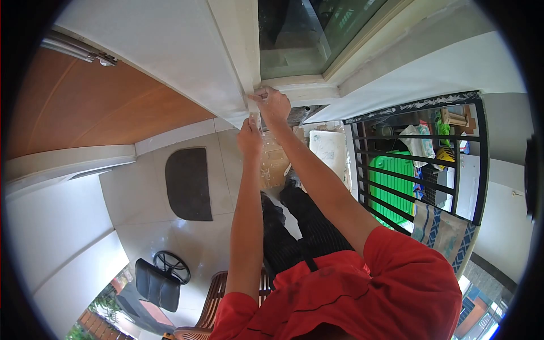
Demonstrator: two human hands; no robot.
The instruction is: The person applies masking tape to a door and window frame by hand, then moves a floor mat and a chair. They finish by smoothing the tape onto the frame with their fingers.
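Note:
Both of my hands are up at the corner where the white wall [175, 42] meets the window frame [297, 83]. My left hand [249, 140] is the lower one, its fingers closed, with a narrow pale strip [254, 117] showing just above them. Higher and to the right, my right hand [272, 106] has bent fingers pressed together against the corner edge. What its fingertips hold, if anything, is hidden. The glass pane [294, 39] lies directly above my right hand.
A white tray [327, 148] and a piece of cardboard [273, 164] lie near my feet. To the right stands a black metal railing [411, 175] with a green plastic crate [391, 181] behind it. A dark mat [188, 184], a wooden chair [212, 300] and a black seat [158, 283] are on the left.

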